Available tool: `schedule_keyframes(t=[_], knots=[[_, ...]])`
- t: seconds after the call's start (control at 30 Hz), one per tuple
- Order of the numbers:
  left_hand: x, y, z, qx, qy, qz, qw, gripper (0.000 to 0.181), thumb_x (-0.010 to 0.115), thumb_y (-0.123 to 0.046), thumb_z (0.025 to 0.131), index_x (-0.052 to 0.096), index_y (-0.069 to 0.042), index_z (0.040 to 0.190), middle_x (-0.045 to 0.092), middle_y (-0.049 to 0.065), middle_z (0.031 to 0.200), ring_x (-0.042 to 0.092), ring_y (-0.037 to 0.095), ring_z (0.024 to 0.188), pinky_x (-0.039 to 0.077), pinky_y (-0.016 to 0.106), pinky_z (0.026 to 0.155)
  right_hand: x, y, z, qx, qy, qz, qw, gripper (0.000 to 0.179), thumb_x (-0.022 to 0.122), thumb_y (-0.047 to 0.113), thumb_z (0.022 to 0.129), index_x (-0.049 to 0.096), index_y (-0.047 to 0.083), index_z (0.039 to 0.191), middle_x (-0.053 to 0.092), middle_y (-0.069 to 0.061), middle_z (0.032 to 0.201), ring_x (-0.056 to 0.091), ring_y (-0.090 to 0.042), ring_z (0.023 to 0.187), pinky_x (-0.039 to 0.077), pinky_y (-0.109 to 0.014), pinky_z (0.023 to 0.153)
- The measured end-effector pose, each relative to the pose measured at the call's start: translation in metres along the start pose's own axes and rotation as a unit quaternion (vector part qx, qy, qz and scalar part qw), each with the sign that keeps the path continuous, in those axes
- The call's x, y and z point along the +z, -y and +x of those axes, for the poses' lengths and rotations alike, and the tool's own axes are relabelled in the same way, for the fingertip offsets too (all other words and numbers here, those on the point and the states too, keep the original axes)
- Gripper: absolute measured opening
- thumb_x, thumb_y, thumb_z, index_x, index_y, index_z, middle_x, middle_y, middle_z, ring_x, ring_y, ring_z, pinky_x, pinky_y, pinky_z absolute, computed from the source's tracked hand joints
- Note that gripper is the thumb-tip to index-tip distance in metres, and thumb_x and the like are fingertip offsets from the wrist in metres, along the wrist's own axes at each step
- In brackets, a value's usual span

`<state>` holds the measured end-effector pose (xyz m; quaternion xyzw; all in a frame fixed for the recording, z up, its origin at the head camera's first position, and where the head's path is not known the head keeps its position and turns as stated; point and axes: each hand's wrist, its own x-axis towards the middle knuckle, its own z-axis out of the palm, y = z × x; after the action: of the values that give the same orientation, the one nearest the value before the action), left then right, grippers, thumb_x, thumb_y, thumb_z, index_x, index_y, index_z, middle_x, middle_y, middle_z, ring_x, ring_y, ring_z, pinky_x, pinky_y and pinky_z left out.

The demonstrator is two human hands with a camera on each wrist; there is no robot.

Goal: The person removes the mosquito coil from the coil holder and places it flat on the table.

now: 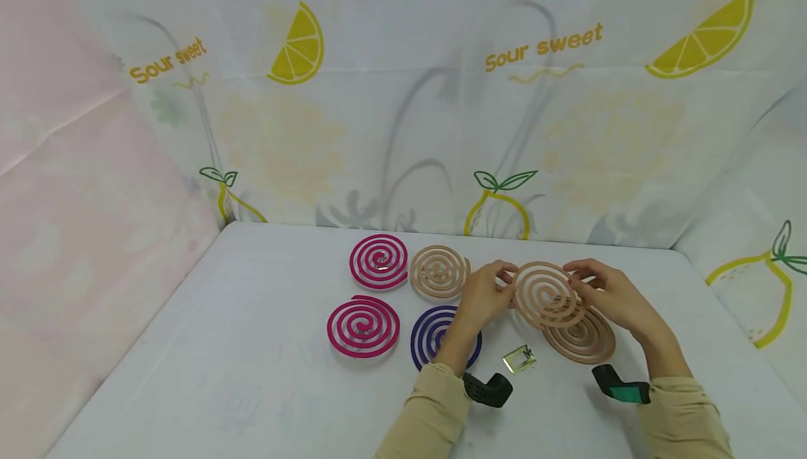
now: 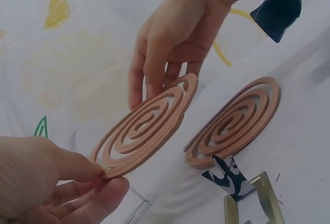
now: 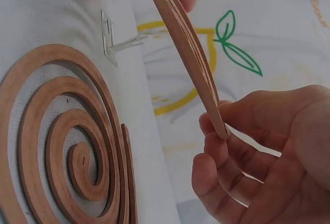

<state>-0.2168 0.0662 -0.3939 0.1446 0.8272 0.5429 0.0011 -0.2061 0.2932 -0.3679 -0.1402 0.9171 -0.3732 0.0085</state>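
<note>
A brown mosquito coil (image 1: 546, 294) is held up in the air, tilted, between both hands. My left hand (image 1: 485, 294) pinches its left edge between thumb and fingers, plainly seen in the left wrist view. On the opposite edge my right hand (image 1: 608, 291) grips the coil with thumb and fingertips, as the right wrist view shows (image 3: 258, 152). Another brown coil (image 1: 580, 341) lies on the table just below, partly covered by the held one in the head view. A small gold metal coil stand (image 2: 232, 211) with a raised tab lies close by.
Left of the hands lie two magenta coils (image 1: 378, 263), a tan coil (image 1: 439, 272) and a blue coil (image 1: 435, 338), partly behind the left forearm. A second metal stand (image 3: 106, 38) lies beyond the brown coil. A printed cloth (image 1: 403, 94) hangs behind the white table (image 1: 221, 347).
</note>
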Motion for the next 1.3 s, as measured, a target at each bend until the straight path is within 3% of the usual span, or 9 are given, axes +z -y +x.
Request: schedule_keyframes(t=[0.2,0.27,0.47,0.87,1.1,1.3], knots=[[0.004,-0.001,-0.001,-0.019,0.015,-0.052,0.9984,0.037,0.058,0.005,0.086,0.057,-0.002,0.123,0.063,0.012,0.095,0.071,0.018,0.067,0.05,0.014,0.051,-0.002,-0.001,-0.002,-0.004,0.003,-0.005,1.0,0.031,0.05,0.014,0.097,0.053,-0.001,0.125,0.06,-0.018,0.106,0.056,-0.005,0.082,0.049,-0.025,0.063],[0.006,-0.002,-0.001,-0.019,0.022,-0.05,0.9983,0.039,0.058,0.006,0.086,0.057,-0.001,0.124,0.062,0.011,0.095,0.07,0.018,0.067,0.049,0.014,0.051,-0.003,-0.002,-0.002,-0.004,0.004,-0.01,0.9999,0.031,0.049,0.013,0.098,0.053,-0.001,0.125,0.06,-0.019,0.106,0.056,-0.004,0.082,0.049,-0.025,0.063],[0.01,-0.003,-0.002,-0.006,0.036,-0.009,0.9993,0.039,0.057,0.004,0.086,0.058,-0.004,0.124,0.059,0.012,0.094,0.07,0.015,0.064,0.045,0.011,0.047,-0.005,-0.003,-0.002,-0.002,0.006,-0.022,0.9997,0.03,0.05,0.015,0.098,0.054,-0.001,0.123,0.062,-0.02,0.107,0.056,-0.005,0.082,0.05,-0.026,0.062],[0.017,-0.003,-0.003,0.015,0.036,0.042,0.9984,0.04,0.06,0.003,0.083,0.06,-0.006,0.122,0.061,0.01,0.092,0.065,0.006,0.06,0.04,0.01,0.048,-0.008,-0.007,-0.003,-0.003,0.013,-0.036,0.9993,0.027,0.05,0.014,0.097,0.057,0.0,0.119,0.063,-0.019,0.107,0.057,-0.01,0.083,0.049,-0.025,0.062],[0.021,-0.004,-0.003,0.04,0.026,0.123,0.9913,0.037,0.063,-0.004,0.082,0.063,-0.009,0.119,0.065,0.004,0.087,0.052,0.001,0.064,0.037,0.01,0.059,-0.01,-0.009,-0.004,0.004,0.025,-0.045,0.9987,0.025,0.051,0.01,0.096,0.057,-0.001,0.117,0.062,-0.019,0.103,0.056,-0.009,0.082,0.051,-0.028,0.06],[0.024,-0.004,-0.005,0.042,0.029,0.157,0.9863,0.035,0.065,-0.007,0.083,0.064,-0.01,0.118,0.066,0.001,0.085,0.046,0.002,0.066,0.034,0.011,0.059,-0.008,-0.012,-0.005,0.005,0.029,-0.057,0.998,0.023,0.053,0.009,0.095,0.059,-0.001,0.115,0.062,-0.016,0.099,0.058,-0.016,0.083,0.048,-0.024,0.059]])
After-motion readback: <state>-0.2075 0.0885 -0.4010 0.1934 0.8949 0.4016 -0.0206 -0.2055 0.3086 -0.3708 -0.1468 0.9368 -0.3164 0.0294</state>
